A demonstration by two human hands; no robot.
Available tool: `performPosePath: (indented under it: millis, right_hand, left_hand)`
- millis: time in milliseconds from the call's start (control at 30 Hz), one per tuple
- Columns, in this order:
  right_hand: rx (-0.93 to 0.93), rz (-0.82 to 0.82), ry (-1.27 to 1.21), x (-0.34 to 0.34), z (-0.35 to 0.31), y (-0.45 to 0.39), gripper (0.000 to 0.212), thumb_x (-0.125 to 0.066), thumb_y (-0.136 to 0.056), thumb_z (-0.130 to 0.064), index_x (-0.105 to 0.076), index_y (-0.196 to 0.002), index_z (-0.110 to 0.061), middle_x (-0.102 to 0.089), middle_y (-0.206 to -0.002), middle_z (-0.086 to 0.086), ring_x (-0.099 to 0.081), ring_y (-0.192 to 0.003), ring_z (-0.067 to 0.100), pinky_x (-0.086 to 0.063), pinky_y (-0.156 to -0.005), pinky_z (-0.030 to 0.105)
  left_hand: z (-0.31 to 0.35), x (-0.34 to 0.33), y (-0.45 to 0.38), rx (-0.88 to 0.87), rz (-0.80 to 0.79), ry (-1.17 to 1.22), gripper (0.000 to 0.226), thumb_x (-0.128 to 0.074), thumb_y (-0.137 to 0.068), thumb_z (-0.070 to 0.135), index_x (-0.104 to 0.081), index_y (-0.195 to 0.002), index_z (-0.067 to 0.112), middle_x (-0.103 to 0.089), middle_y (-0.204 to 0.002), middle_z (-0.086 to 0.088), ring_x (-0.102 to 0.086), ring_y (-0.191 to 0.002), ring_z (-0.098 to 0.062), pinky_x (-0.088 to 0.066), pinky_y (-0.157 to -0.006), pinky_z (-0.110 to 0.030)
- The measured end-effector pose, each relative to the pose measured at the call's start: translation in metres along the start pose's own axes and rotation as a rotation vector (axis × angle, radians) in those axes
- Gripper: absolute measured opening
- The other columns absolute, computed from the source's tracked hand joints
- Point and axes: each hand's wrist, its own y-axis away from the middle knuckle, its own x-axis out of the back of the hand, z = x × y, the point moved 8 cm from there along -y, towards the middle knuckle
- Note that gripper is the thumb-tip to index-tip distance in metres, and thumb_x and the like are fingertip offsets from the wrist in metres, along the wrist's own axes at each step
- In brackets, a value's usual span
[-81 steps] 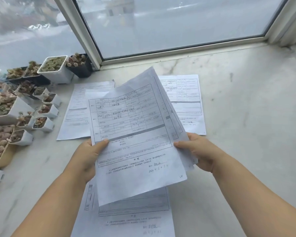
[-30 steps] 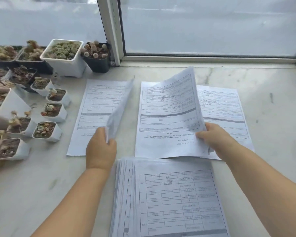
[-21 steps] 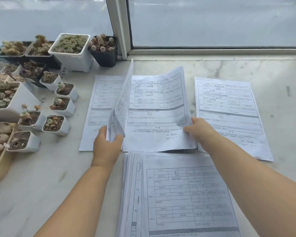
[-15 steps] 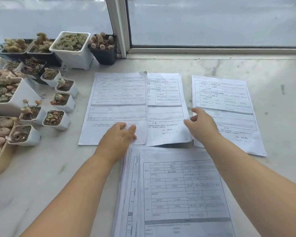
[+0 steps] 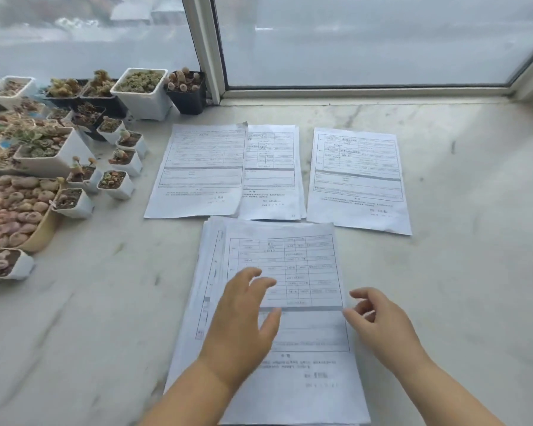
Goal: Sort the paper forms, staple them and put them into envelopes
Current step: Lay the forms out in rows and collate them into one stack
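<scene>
A thick stack of printed forms lies on the marble sill in front of me. My left hand hovers over its lower left part, fingers spread and relaxed, holding nothing. My right hand is at the stack's right edge with loosely curled fingers, also holding nothing. Beyond the stack lie three sorted piles: a left form, a middle form partly under the left one, and a right form lying apart.
Many small pots of succulents crowd the sill's left side, with larger white pots and a black pot by the window frame. Bare marble stretches to the right.
Both hands laid their sheets down on the left and middle piles, then drew back towards me over the big stack. The view tilted down slightly.
</scene>
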Motion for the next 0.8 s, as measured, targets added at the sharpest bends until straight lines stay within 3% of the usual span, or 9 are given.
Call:
performPosePath:
  millis: [67, 133, 233, 400, 467, 567, 700, 800]
  right_hand:
    - [-0.034, -0.110, 0.055, -0.009, 0.021, 0.021, 0.033, -0.066, -0.089, -0.030, -0.054, -0.119, -0.027, -0.064, -0.084, -0.002, -0.060, -0.073, 0.010, -0.043, -0.057, 0.017]
    - [-0.030, -0.215, 0.111, -0.020, 0.035, 0.040, 0.044, -0.066, -0.088, -0.032, -0.047, -0.127, -0.030, -0.065, -0.080, -0.001, -0.061, -0.071, 0.010, -0.044, -0.059, 0.021]
    - [0.025, -0.316, 0.143, -0.034, 0.043, 0.059, 0.058, -0.067, -0.085, -0.027, -0.039, -0.135, -0.035, -0.065, -0.074, 0.001, -0.060, -0.065, 0.012, -0.048, -0.060, 0.026]
    - [-0.014, -0.358, -0.235, -0.034, 0.045, 0.062, 0.057, -0.056, -0.089, -0.004, -0.040, -0.131, -0.038, -0.074, -0.091, 0.012, -0.070, -0.083, 0.027, -0.056, -0.076, 0.040]
    - [-0.093, -0.405, -0.408, -0.034, 0.049, 0.063, 0.035, -0.054, -0.094, -0.005, -0.051, -0.124, -0.024, -0.074, -0.095, 0.014, -0.072, -0.081, 0.026, -0.057, -0.071, 0.034]
    - [-0.172, -0.481, -0.424, -0.035, 0.058, 0.067, 0.009, -0.056, -0.096, -0.010, -0.062, -0.102, -0.007, -0.070, -0.076, 0.003, -0.063, -0.059, 0.012, -0.051, -0.062, 0.025]
    - [-0.160, -0.590, -0.365, -0.042, 0.060, 0.070, 0.011, -0.060, -0.094, -0.013, -0.067, -0.088, -0.008, -0.066, -0.068, 0.000, -0.064, -0.063, 0.013, -0.050, -0.061, 0.022]
    - [-0.153, -0.561, -0.344, -0.043, 0.058, 0.067, 0.023, -0.062, -0.094, -0.012, -0.062, -0.071, -0.014, -0.063, -0.062, -0.002, -0.063, -0.058, 0.011, -0.048, -0.055, 0.019]
  left_hand:
    - [0.020, -0.029, 0.047, 0.032, -0.062, 0.001, 0.037, -0.054, -0.086, 0.045, -0.053, -0.120, 0.030, -0.036, -0.128, 0.018, -0.029, -0.122, 0.003, -0.026, -0.105, -0.012]
    - [0.029, -0.053, 0.080, 0.046, -0.091, -0.086, 0.043, -0.053, -0.075, 0.054, -0.055, -0.110, 0.029, -0.044, -0.125, 0.011, -0.041, -0.119, -0.011, -0.040, -0.101, -0.030]
    - [0.024, -0.072, 0.098, 0.104, -0.135, -0.225, 0.054, -0.050, -0.069, 0.062, -0.058, -0.110, 0.027, -0.052, -0.128, 0.004, -0.050, -0.121, -0.024, -0.045, -0.100, -0.043]
    - [0.019, -0.077, 0.095, 0.122, -0.142, -0.258, 0.058, -0.053, -0.066, 0.065, -0.063, -0.109, 0.027, -0.056, -0.126, -0.001, -0.053, -0.119, -0.029, -0.047, -0.098, -0.046]
    - [0.019, -0.079, 0.096, 0.117, -0.139, -0.268, 0.065, -0.051, -0.063, 0.071, -0.063, -0.111, 0.030, -0.056, -0.125, -0.001, -0.053, -0.119, -0.029, -0.048, -0.097, -0.046]
    - [0.017, -0.084, 0.099, 0.096, -0.139, -0.307, 0.071, -0.047, -0.064, 0.076, -0.062, -0.117, 0.031, -0.057, -0.128, -0.001, -0.054, -0.121, -0.031, -0.049, -0.096, -0.051]
    - [0.013, -0.084, 0.102, 0.147, -0.127, -0.215, 0.078, -0.041, -0.067, 0.082, -0.060, -0.126, 0.033, -0.047, -0.142, 0.003, -0.036, -0.137, -0.026, -0.032, -0.112, -0.049]
    - [0.013, -0.082, 0.101, 0.179, -0.132, -0.170, 0.080, -0.036, -0.067, 0.082, -0.057, -0.129, 0.036, -0.040, -0.148, 0.008, -0.026, -0.143, -0.021, -0.022, -0.117, -0.043]
